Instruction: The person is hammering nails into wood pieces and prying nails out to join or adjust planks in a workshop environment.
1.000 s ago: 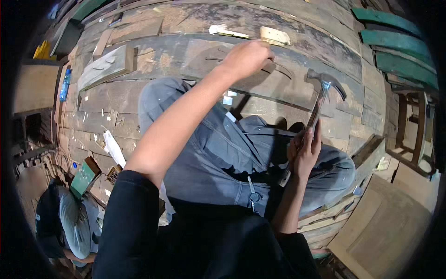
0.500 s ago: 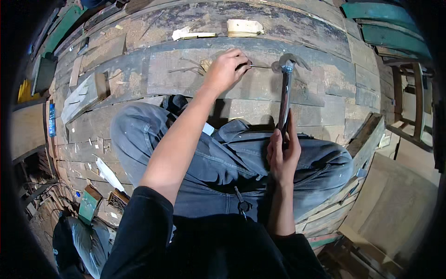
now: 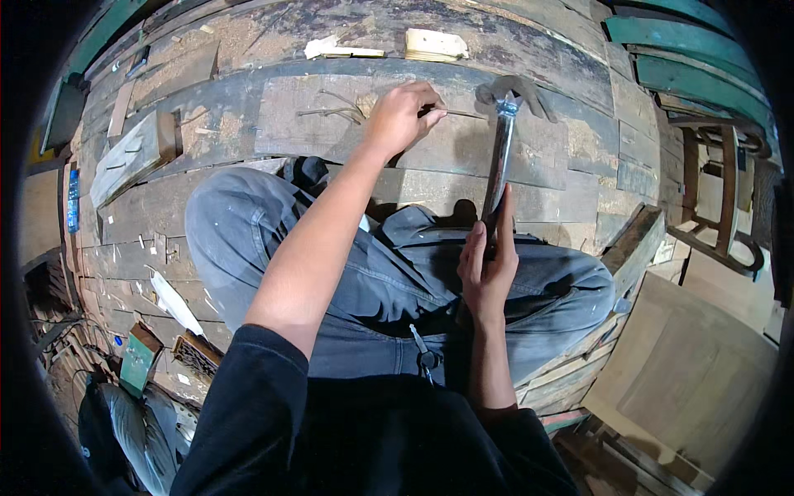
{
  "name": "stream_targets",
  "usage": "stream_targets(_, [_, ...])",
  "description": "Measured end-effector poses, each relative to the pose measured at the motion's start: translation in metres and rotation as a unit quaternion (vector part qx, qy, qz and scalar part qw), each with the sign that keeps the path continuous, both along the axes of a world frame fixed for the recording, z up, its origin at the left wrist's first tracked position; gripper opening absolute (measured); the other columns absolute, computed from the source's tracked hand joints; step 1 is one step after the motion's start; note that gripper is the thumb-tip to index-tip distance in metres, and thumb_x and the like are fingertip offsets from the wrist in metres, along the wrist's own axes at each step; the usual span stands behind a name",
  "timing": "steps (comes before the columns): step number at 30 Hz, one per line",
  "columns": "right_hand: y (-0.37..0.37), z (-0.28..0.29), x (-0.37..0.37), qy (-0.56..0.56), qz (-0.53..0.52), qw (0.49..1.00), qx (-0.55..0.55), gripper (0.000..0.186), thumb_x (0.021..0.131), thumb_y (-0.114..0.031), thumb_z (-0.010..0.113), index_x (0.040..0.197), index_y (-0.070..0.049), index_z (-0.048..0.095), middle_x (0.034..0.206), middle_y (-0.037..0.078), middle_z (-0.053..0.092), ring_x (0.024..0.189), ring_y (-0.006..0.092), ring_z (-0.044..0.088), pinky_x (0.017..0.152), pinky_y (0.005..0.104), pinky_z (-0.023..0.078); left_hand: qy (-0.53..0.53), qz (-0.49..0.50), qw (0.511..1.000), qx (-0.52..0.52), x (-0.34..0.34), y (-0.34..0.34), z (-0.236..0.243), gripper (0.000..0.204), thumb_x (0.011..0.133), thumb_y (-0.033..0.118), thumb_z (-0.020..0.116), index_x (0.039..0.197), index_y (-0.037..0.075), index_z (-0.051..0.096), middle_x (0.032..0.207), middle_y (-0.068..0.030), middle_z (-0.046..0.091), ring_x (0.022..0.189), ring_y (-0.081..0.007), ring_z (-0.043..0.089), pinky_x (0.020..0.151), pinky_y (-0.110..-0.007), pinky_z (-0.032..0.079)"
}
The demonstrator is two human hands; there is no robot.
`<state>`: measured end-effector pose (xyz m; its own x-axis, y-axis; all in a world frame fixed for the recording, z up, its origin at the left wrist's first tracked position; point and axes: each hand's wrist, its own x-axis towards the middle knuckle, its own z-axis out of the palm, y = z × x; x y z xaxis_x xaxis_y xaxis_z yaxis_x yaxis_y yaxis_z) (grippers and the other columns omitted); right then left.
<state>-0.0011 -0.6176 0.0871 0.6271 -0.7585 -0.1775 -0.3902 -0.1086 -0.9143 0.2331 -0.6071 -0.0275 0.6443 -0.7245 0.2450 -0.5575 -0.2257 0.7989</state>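
My left hand (image 3: 401,116) is closed, thumb and fingers pinching one end of a thin metal rod (image 3: 467,113), which lies low over a flat board (image 3: 298,87). The rod's other end points right, toward the hammer. In my right hand (image 3: 488,273) is a claw hammer (image 3: 500,157), gripped by its dark handle. Its head, slightly blurred, hangs above and just right of the rod's tip; I cannot tell any contact. Several more thin metal rods (image 3: 331,112) rest on the board left of my left hand, beside a small tan scrap.
Pale wood pieces (image 3: 436,45) lie beyond the board. A wood block with nails in it (image 3: 136,159) stands at the left. Green planks (image 3: 686,41) and a wooden frame (image 3: 728,190) are at the right. My crossed legs (image 3: 397,281) take up the near middle. Sawdust covers the planks.
The hammer head has risen a little from the rod's tip and looks larger. My left hand still pinches the rod in about the same place. The whole view has shifted slightly.
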Motion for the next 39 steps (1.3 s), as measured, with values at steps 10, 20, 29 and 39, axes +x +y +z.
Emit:
stream_targets(10, [0.001, -0.006, 0.002, 0.026, 0.013, 0.999, -0.040, 0.060, 0.106, -0.012, 0.047, 0.160, -0.015, 0.023, 0.060, -0.006, 0.043, 0.049, 0.0014, 0.038, 0.044, 0.0195, 0.033, 0.041, 0.005, 0.999, -0.035, 0.003, -0.001, -0.004, 0.019, 0.081, 0.019, 0.078, 0.090, 0.003, 0.074, 0.091, -0.0130, 0.070, 0.084, -0.0329, 0.068, 0.075, -0.040, 0.053])
stream_targets(20, [-0.003, -0.012, -0.001, 0.038, -0.004, 0.999, -0.023, 0.059, 0.105, -0.009, 0.047, 0.160, -0.015, 0.026, 0.063, -0.003, 0.049, 0.050, 0.0037, 0.042, 0.045, 0.0215, 0.037, 0.037, 0.013, 0.999, 0.001, 0.002, 0.001, 0.000, 0.024, 0.082, 0.021, 0.077, 0.097, 0.003, 0.074, 0.098, -0.0135, 0.071, 0.090, -0.0347, 0.069, 0.078, -0.040, 0.054])
stream_targets(29, [-0.007, -0.011, -0.004, 0.017, -0.021, 0.999, -0.032, 0.057, 0.104, -0.010, 0.049, 0.157, -0.009, 0.030, 0.061, -0.002, 0.048, 0.050, 0.0053, 0.042, 0.046, 0.0232, 0.037, 0.055, -0.011, 0.998, 0.014, 0.003, -0.001, -0.006, 0.016, 0.081, 0.019, 0.074, 0.092, 0.009, 0.074, 0.107, -0.0136, 0.070, 0.096, -0.0352, 0.067, 0.082, -0.044, 0.054])
stream_targets(39, [-0.006, -0.009, -0.002, 0.075, 0.006, 0.997, 0.012, 0.057, 0.105, -0.011, 0.048, 0.158, -0.011, 0.028, 0.067, 0.002, 0.053, 0.053, 0.0055, 0.044, 0.048, 0.0239, 0.040, 0.024, 0.001, 1.000, 0.007, 0.005, 0.001, -0.008, 0.020, 0.082, 0.022, 0.079, 0.087, 0.003, 0.073, 0.093, -0.0103, 0.071, 0.084, -0.0319, 0.067, 0.075, -0.039, 0.052])
